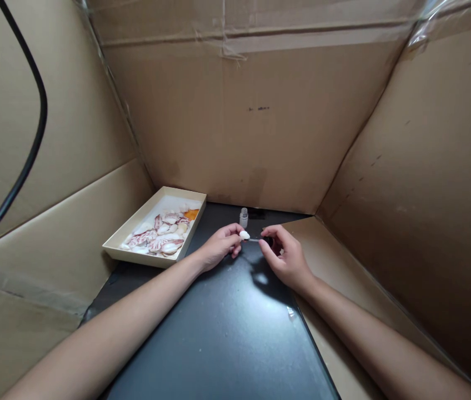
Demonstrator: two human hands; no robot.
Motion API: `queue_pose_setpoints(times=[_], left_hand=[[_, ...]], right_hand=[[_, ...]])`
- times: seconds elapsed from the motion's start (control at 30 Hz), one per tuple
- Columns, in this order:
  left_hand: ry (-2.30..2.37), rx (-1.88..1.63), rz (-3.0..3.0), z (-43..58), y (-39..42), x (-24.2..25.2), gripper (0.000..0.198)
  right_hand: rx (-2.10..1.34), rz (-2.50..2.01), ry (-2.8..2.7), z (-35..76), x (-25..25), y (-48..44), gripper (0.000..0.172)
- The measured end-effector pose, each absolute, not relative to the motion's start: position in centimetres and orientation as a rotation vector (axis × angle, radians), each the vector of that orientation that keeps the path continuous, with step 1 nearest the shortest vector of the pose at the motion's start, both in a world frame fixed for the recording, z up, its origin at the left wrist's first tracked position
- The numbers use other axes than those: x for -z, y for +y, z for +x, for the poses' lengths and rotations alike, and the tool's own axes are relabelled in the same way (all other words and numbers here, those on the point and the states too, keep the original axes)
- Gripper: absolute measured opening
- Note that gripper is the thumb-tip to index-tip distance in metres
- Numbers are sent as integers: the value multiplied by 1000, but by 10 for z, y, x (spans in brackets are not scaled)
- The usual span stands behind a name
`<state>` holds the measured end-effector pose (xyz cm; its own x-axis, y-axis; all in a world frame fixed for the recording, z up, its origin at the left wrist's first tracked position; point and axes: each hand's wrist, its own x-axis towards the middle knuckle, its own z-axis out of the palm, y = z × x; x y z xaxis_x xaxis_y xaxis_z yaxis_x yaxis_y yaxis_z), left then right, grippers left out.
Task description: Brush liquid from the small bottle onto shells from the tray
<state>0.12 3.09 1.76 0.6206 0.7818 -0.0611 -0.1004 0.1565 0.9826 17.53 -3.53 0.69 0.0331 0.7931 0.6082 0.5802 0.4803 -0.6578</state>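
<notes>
My left hand (pixel 221 247) pinches a small white shell (pixel 244 235) between thumb and fingers. Opposite it, my right hand (pixel 287 260) is closed on a thin applicator stick (pixel 254 240), whose dark end is partly hidden by the fingers. The stick's tip reaches the shell; whether it touches cannot be made out. Just behind both hands, a small clear bottle (pixel 243 218) with a pale label stands upright and uncapped.
A shallow cream box (pixel 135 257) on the left holds several shells, some striped, and an orange piece (pixel 191 214). Beneath lies a dark tabletop (pixel 214 333). Cardboard walls (pixel 227 139) enclose it, and a black cable (pixel 39 111) hangs at the upper left.
</notes>
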Motion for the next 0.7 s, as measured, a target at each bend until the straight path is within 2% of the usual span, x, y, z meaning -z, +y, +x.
queue_pose_setpoints(times=[0.7], left_hand=[[670, -685, 1242, 0, 30, -20, 13]], right_hand=[[-218, -1210, -1636, 174, -9, -37, 7]])
